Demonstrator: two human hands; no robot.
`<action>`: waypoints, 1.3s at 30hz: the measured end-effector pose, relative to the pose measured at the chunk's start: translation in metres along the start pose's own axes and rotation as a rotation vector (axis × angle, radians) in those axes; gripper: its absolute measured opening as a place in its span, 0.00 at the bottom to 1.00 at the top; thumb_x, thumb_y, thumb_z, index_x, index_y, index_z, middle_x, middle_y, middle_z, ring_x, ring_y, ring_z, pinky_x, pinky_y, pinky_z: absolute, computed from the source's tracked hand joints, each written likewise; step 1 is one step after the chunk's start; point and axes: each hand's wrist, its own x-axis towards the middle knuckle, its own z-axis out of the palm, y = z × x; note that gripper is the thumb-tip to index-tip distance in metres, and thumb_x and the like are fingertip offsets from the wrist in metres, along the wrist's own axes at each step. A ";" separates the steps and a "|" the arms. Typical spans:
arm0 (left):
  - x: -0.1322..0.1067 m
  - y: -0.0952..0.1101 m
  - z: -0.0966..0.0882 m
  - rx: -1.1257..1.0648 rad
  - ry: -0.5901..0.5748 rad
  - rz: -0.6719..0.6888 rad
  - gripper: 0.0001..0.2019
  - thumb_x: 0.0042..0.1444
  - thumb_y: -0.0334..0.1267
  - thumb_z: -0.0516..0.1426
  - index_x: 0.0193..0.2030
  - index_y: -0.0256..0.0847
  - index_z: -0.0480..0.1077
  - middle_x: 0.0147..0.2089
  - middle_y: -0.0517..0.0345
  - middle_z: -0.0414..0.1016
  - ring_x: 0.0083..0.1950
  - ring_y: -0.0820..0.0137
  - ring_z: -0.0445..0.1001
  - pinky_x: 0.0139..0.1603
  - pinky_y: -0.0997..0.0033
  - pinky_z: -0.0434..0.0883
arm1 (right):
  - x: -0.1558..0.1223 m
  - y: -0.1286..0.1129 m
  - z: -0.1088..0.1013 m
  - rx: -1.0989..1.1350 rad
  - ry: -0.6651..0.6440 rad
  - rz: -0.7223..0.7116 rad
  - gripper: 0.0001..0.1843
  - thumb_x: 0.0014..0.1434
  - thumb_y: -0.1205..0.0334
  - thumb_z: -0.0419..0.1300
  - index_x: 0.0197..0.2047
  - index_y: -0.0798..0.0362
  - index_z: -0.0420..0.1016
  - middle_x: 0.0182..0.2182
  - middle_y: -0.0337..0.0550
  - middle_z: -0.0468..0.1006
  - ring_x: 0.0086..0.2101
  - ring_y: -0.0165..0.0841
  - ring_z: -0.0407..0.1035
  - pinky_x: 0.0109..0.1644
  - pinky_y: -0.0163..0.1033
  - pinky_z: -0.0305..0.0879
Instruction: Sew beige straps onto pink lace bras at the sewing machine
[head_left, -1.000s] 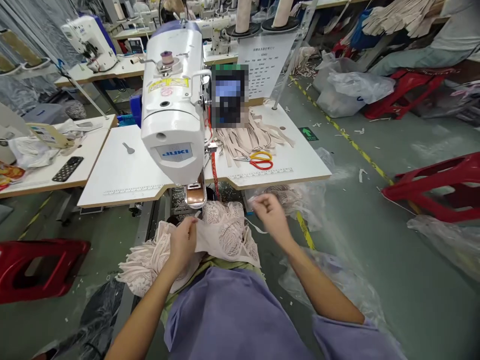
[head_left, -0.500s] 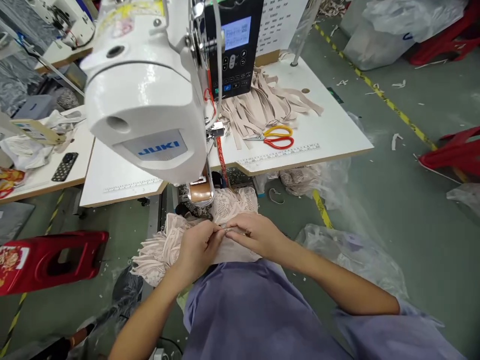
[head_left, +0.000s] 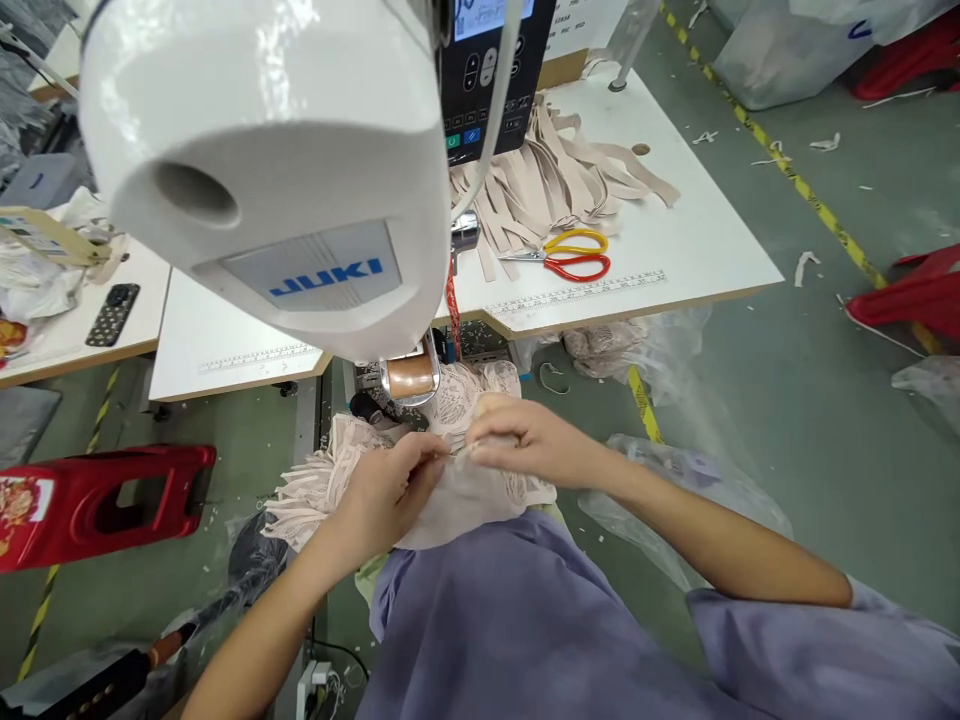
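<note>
Both hands pinch the edge of a pale pink lace garment piece (head_left: 457,505) that lies across my lap. My left hand (head_left: 390,490) grips it with thumb and forefinger at the left. Slightly apart to the right, my right hand (head_left: 525,438) is closed on the same edge, its fingers curled. More pale lace pieces (head_left: 326,475) hang bunched and pleated by my left wrist. Just beyond the hands, lace fabric (head_left: 457,395) leads up toward the sewing machine (head_left: 277,190), whose white head hides its needle area.
Yellow-and-red scissors (head_left: 574,255) lie beside beige fabric strips (head_left: 555,180) on the white table (head_left: 697,240). A control panel (head_left: 491,90) stands behind the machine. A patterned phone (head_left: 112,315) rests on the left table. Red stools (head_left: 105,505) and plastic bags (head_left: 690,500) are on the floor.
My right hand has moved slightly right and up, away from the left, and more of the sheer fabric shows between them. The view has shifted closer to the machine head.
</note>
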 end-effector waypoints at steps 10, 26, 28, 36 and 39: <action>0.000 0.002 -0.011 -0.059 0.025 0.107 0.07 0.65 0.29 0.55 0.43 0.43 0.74 0.41 0.58 0.79 0.41 0.72 0.77 0.40 0.75 0.70 | 0.006 -0.002 0.030 -0.353 -0.161 -0.392 0.10 0.66 0.65 0.55 0.40 0.53 0.78 0.36 0.44 0.77 0.36 0.32 0.71 0.38 0.35 0.65; 0.015 0.009 -0.015 0.118 -0.196 0.007 0.07 0.66 0.31 0.48 0.37 0.41 0.64 0.39 0.55 0.69 0.41 0.65 0.67 0.43 0.64 0.67 | 0.006 0.001 0.045 -0.460 -0.043 -0.342 0.14 0.69 0.65 0.50 0.35 0.55 0.74 0.31 0.45 0.76 0.34 0.34 0.69 0.38 0.39 0.66; 0.016 0.009 -0.014 -0.107 -0.153 -0.056 0.05 0.65 0.31 0.50 0.37 0.42 0.63 0.41 0.56 0.69 0.42 0.67 0.67 0.43 0.67 0.68 | 0.007 -0.004 0.043 -0.354 0.002 -0.320 0.12 0.68 0.66 0.51 0.36 0.53 0.74 0.30 0.43 0.76 0.34 0.33 0.69 0.39 0.37 0.65; 0.003 0.012 0.009 -0.503 0.300 -0.136 0.07 0.65 0.38 0.56 0.45 0.42 0.74 0.41 0.56 0.79 0.42 0.69 0.77 0.42 0.72 0.71 | 0.012 -0.025 0.037 -0.219 0.114 -0.370 0.09 0.67 0.67 0.54 0.37 0.52 0.74 0.30 0.41 0.77 0.31 0.29 0.69 0.36 0.33 0.63; 0.002 0.006 0.006 -0.239 0.336 -0.080 0.07 0.65 0.37 0.56 0.40 0.42 0.75 0.37 0.58 0.80 0.38 0.70 0.77 0.38 0.73 0.70 | 0.013 -0.028 0.037 -0.270 0.095 -0.351 0.10 0.67 0.66 0.53 0.38 0.52 0.74 0.30 0.41 0.77 0.31 0.29 0.69 0.35 0.33 0.63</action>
